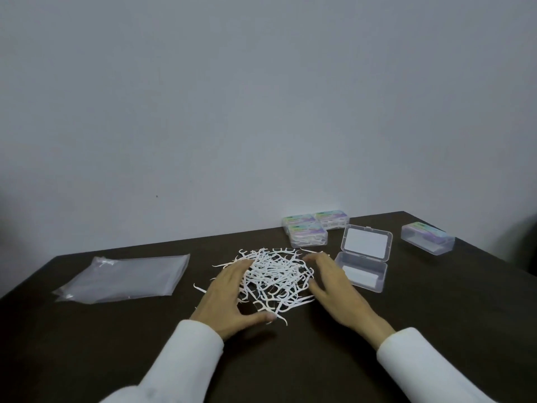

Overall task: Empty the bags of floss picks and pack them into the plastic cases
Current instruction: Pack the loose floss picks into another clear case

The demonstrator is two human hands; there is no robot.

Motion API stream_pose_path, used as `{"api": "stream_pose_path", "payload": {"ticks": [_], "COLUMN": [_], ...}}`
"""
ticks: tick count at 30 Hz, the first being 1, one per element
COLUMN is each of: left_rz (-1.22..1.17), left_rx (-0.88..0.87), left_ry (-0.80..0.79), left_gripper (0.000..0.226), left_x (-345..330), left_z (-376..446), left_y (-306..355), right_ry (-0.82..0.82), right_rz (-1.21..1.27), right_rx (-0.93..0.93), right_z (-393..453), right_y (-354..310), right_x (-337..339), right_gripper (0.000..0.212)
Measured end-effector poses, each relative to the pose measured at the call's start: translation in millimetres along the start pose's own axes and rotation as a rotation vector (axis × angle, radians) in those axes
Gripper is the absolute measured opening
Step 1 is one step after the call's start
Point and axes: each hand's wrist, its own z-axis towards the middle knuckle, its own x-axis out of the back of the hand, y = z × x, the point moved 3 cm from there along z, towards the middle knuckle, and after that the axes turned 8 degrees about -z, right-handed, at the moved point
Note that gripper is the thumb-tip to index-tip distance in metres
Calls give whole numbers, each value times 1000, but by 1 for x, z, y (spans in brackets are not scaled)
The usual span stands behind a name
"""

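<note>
A loose pile of white floss picks lies on the dark table. My left hand rests against the pile's left side, fingers spread and straight, thumb on the table. My right hand lies flat against the pile's right side. Just right of it stands an open clear plastic case, lid up and a white card inside. Flat clear plastic bags lie at the left, one with a pick or two left in its far corner.
Three closed cases filled with picks sit grouped at the table's far edge by the wall. Another closed case stands at the far right. A few stray picks lie left of the pile.
</note>
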Motion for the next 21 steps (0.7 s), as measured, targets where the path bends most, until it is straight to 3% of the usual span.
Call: {"api": "stream_pose_path", "payload": {"ticks": [7,15,21], "left_rz": [119,78,83], "left_rx": [84,220,178], "left_ry": [-55,-101,-183], "left_gripper": [137,149,144], "left_x": [10,10,4], "left_z": [-4,-1,17], "left_y": [-31,-46,-48], "right_ry": [-157,-178,-215], "right_rz": [-27,-213,-312], "right_rx": [-144,-350,-271], "right_z": [30,62,60], "right_y": [0,27,12], "right_x": [-34,-49,-42], "right_gripper": [59,62,57]}}
